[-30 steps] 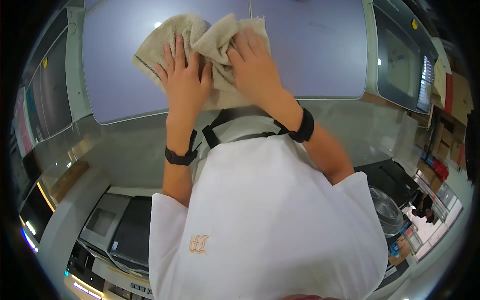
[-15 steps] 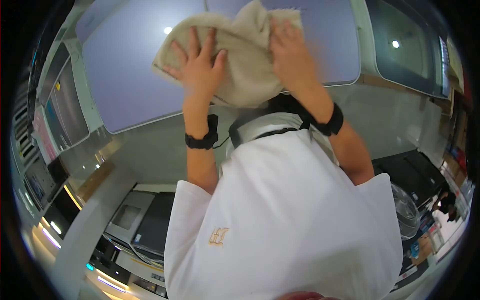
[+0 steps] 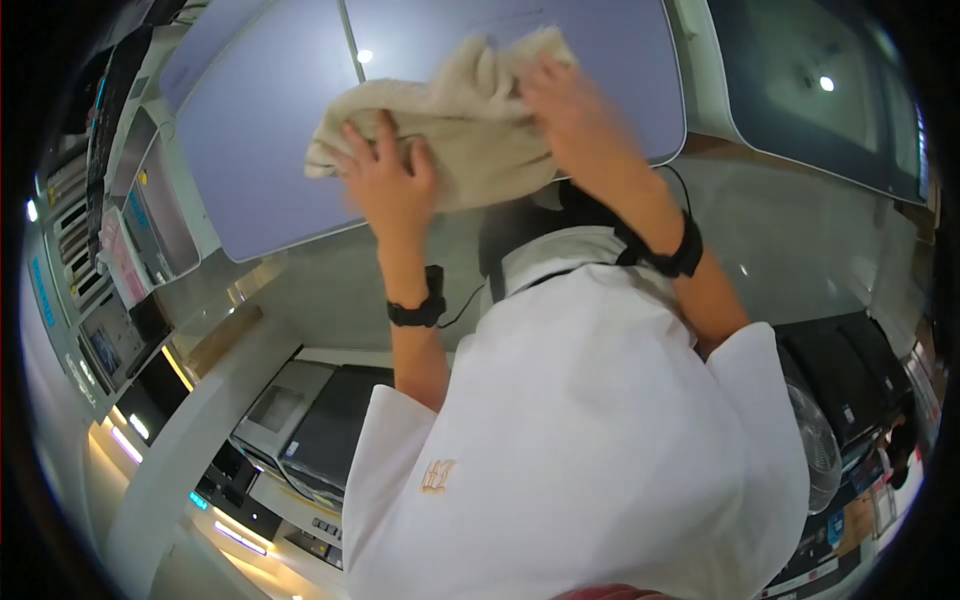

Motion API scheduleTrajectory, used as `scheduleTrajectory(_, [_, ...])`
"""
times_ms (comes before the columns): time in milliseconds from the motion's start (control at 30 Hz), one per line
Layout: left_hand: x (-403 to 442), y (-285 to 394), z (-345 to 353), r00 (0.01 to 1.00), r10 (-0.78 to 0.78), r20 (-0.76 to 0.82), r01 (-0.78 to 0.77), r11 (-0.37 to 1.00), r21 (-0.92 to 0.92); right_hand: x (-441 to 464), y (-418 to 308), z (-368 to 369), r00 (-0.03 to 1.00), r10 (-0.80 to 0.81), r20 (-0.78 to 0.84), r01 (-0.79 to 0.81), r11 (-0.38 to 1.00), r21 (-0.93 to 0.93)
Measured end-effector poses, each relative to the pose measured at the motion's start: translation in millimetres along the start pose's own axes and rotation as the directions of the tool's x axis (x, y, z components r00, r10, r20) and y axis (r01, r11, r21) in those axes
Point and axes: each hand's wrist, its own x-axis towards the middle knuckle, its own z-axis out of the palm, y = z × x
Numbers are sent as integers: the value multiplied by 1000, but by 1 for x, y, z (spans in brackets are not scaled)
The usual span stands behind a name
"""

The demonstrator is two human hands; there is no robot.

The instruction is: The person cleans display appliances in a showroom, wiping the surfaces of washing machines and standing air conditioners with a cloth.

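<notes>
A beige cloth [image 3: 470, 150] lies bunched and folded on the pale purple panel [image 3: 260, 130], near its front edge. On the cloth's left part rests my left hand [image 3: 392, 190], palm down, with its fingers spread. My right hand [image 3: 585, 125] is at the upper right corner of the cloth, fingers bent together over the bunched fabric and somewhat blurred. Part of the cloth's top stands up in folds between the two hands.
At the right is an appliance with a dark glass top [image 3: 820, 90]. Another machine with a window [image 3: 160, 215] stands at the left. Lower down are a grey and black appliance [image 3: 340, 430], a fan [image 3: 815, 450] and black cases [image 3: 845, 375]. A cable hangs near my right wrist.
The view has turned and shifted. The cloth has become more bunched, with its upper edge folded toward me. My right hand has gone from lying flat to gripping the corner.
</notes>
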Motion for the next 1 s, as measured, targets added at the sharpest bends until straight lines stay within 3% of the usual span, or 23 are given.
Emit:
scheduleTrajectory(100, [-11, 41, 0, 999, 22, 23, -22, 999, -41, 12, 28, -15, 998, 32, -58, -34, 999, -24])
scheduleTrajectory(167, [-24, 66, -9, 995, 14, 98, -3, 993, -115, 7, 23, -26, 999, 43, -14, -45, 987, -156])
scheduleTrajectory(267, [-24, 90, -13, 992, 88, 95, -66, 976, -209, -17, 29, -32, 997, -68, -49, 50, 952, -301])
scheduleTrajectory(400, [-42, 89, -28, 977, 147, 153, -96, 949, -300, -37, 17, -53, 999, -21, 49, 29, 985, -170])
scheduleTrajectory(567, [-10, 74, -19, 991, 29, 134, 21, 933, -359, -3, 14, -45, 999, 30, 13, -28, 990, -138])
scheduleTrajectory(667, [0, 72, -17, 997, -48, 65, 70, 922, -380, 3, -5, -17, 994, -33, 103, 55, 974, -220])
scheduleTrajectory(800, [-26, 51, -18, 995, -80, 54, 93, 936, -340, 1, -55, 18, 975, -144, 168, 155, 986, -55])
scheduleTrajectory(900, [-37, 19, -20, 978, -206, -19, 175, 873, -456, 13, -72, 38, 947, -242, 209, 249, 969, -4])
scheduleTrajectory(1000, [-37, -39, -30, 942, -324, -91, 268, 886, -378, 40, -108, 61, 919, -322, 226, 322, 946, 37])
